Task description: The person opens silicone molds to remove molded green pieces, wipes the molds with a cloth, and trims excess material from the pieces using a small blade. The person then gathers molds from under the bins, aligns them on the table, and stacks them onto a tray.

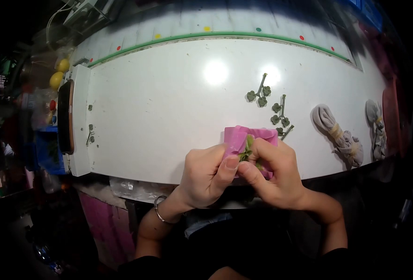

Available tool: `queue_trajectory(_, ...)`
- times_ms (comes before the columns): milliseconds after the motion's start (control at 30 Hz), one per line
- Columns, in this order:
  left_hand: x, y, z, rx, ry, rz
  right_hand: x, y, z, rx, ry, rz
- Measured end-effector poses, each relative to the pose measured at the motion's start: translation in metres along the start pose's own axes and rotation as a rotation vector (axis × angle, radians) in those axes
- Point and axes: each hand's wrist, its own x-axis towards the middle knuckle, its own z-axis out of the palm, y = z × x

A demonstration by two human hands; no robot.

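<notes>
A soft pink piece (237,136), folded back and block-like at its edges, is held between my two hands near the table's front edge. A green leafy part (247,148) shows in its middle. My left hand (205,172) is closed, its thumb pressed on the pink piece's left side. With bent fingers and thumb, my right hand (280,172) pinches at the green part; its fingers partly hide the contact. Just beyond the right hand lie a dark green sprig (286,132), a second sprig (281,115) and a third sprig (261,91), with small rounded lobes.
Two grey cloth bundles tied with bands, one nearer (339,135) and one farther (377,128), lie at the right. Small green scraps (91,134) dot the left side of the white table (160,102). A phone-like dark object (65,116) stands at the left edge. A green strip (225,33) borders the back.
</notes>
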Motion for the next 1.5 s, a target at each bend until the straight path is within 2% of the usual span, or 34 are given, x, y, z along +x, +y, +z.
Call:
queue_trajectory(433,0.006,-0.003,0.003,0.040,-0.087,0.016,-0.004,-0.001,-0.005,0.029,0.044,0.047)
queue_trajectory(533,0.005,-0.003,0.003,0.064,-0.081,0.009,-0.003,0.003,0.001,-0.019,0.103,-0.013)
queue_trajectory(933,0.004,0.009,-0.006,0.057,-0.046,-0.045,-0.005,0.001,0.006,-0.044,0.139,-0.022)
queue_trajectory(1033,0.003,0.004,-0.003,0.070,0.031,-0.006,-0.006,0.004,0.009,-0.045,0.192,-0.007)
queue_trajectory(1067,-0.001,0.000,-0.006,0.092,0.081,-0.033,-0.008,0.004,0.008,-0.047,0.193,-0.014)
queue_trajectory(1100,-0.006,-0.002,-0.009,0.114,0.134,-0.062,-0.011,0.004,0.006,0.067,0.135,0.070)
queue_trajectory(1133,-0.013,0.000,-0.011,0.122,0.131,-0.194,-0.013,0.003,0.006,0.182,0.073,0.157)
queue_trajectory(1167,-0.012,-0.003,-0.008,0.127,0.137,-0.193,-0.013,0.001,0.006,0.184,0.068,0.152)
queue_trajectory(1233,-0.004,-0.011,0.005,0.075,0.318,0.244,-0.012,-0.008,0.006,0.188,0.095,0.155)
queue_trajectory(1300,-0.007,-0.009,0.010,-0.009,0.265,0.187,-0.016,-0.017,0.009,0.195,0.062,0.127)
queue_trajectory(1367,-0.006,-0.006,0.013,-0.423,0.247,0.038,-0.021,-0.025,0.013,0.538,0.095,0.123)
queue_trajectory(1400,-0.005,-0.009,0.008,-0.340,0.127,0.037,-0.023,-0.031,0.007,0.245,0.038,-0.028)
queue_trajectory(1433,-0.007,-0.007,0.010,-0.335,0.141,0.048,-0.025,-0.034,0.011,0.241,0.026,-0.041)
queue_trajectory(1500,-0.005,0.010,0.014,-0.770,0.171,0.086,-0.035,-0.038,0.023,0.765,-0.039,0.194)
